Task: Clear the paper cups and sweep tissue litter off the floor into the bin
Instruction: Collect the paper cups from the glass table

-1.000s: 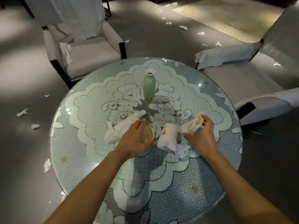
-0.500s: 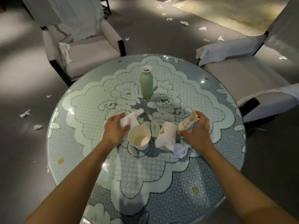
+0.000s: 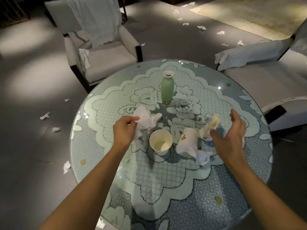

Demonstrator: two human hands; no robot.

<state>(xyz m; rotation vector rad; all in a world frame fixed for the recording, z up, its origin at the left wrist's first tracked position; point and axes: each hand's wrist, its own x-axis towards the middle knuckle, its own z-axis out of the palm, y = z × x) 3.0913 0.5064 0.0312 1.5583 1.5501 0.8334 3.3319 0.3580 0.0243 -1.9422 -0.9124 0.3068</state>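
On table (image 3: 182,188) w/ vase (image 3: 167,90), cups (image 3: 160,145): L fingers (image 3: 131,119) pinching tissue (image 3: 146,118), R fingers (image 3: 233,113) spread.

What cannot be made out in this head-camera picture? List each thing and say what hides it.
- The bin: nowhere in the head view, outside the frame.
- The tipped cup: mouth covered by stuffed tissue; printed mark too small to read.
- The crushed cup: lower part partly behind the right hand.
- The white tissue: lower part behind the left hand, which pinches it.
- The green vase: inside too dark.
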